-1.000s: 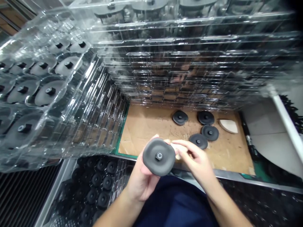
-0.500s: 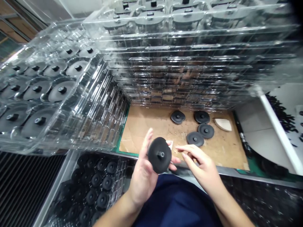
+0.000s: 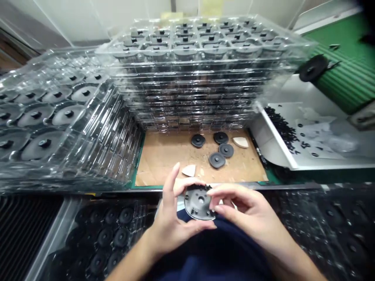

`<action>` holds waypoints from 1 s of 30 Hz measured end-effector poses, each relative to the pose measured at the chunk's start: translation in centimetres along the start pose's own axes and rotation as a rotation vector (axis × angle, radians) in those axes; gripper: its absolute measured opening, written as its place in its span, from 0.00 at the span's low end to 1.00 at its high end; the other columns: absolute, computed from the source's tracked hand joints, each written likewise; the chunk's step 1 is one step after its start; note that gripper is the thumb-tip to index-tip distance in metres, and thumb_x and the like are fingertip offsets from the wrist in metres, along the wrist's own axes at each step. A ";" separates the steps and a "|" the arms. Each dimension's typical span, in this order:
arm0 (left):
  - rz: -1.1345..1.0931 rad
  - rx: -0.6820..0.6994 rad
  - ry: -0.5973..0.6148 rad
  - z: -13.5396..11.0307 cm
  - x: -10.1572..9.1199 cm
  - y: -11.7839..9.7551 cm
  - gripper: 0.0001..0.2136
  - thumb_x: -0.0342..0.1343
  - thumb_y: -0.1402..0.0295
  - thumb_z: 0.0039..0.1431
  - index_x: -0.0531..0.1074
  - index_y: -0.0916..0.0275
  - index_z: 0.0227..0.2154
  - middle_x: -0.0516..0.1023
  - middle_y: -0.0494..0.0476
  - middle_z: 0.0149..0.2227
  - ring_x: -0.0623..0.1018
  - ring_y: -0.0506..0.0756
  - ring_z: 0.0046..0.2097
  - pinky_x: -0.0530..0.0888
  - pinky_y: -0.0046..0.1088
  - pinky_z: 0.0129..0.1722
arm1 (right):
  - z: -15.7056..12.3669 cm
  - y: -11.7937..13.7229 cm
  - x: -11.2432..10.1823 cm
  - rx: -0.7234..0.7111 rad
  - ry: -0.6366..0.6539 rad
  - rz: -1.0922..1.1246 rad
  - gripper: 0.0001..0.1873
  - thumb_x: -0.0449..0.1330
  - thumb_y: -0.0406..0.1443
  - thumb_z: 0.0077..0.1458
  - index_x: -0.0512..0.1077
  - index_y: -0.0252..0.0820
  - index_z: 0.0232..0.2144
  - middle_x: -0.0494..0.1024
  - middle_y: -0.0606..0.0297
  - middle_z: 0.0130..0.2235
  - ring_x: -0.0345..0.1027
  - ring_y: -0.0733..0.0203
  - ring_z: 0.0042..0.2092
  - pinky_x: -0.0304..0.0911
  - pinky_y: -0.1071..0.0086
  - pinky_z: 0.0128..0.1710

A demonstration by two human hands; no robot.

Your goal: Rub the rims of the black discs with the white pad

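Note:
My left hand [image 3: 172, 214] grips a round black plastic disc [image 3: 197, 205] by its rim, thumb below and fingers above. The disc's inner face points up, showing a centre hole and several small pegs. At its right side is my right hand [image 3: 241, 203], thumb and fingers pinched together over the disc; whatever is between them is hidden. Beyond the hands, on a cardboard sheet [image 3: 164, 156], lie several black discs with centre stems, among them a near disc [image 3: 217, 160]. A pale wedge-shaped piece [image 3: 189, 170] rests just past my left fingers, another pale wedge [image 3: 240, 142] farther right.
Tall stacks of clear trays [image 3: 187, 84] holding discs stand behind the cardboard, with more trays [image 3: 70, 113] at left. At right, a white bin [image 3: 281, 144] contains small black parts. Disc-filled trays [image 3: 113, 236] sit below the bench edge. Green machinery [image 3: 348, 66] is at upper right.
The disc has been turned over from its stemmed face to its pegged face. My right hand has come in against it. The camera view has shifted, showing more of the right side.

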State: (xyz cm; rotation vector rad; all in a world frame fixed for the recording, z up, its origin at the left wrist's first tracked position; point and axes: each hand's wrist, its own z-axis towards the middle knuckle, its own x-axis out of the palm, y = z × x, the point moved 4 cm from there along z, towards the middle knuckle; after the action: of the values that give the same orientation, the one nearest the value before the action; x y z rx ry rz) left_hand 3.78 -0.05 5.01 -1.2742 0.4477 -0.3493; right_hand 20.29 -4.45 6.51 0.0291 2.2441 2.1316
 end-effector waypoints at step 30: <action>0.008 -0.082 0.078 -3.4 2.0 -1.7 0.43 0.64 0.54 0.47 0.45 0.46 0.63 0.77 0.53 0.49 0.73 0.59 0.53 0.65 0.35 0.57 | -7.4 -0.5 -1.6 -0.139 -0.097 0.157 0.09 0.64 0.39 0.53 0.78 0.43 0.37 0.73 0.70 0.28 0.54 0.74 0.21 0.55 0.77 0.23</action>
State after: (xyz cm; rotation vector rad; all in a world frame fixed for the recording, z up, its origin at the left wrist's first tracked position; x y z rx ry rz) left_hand 3.82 -4.31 5.64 -1.3410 0.5380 -0.3776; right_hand 21.57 -11.93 6.44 0.3061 2.1000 2.3035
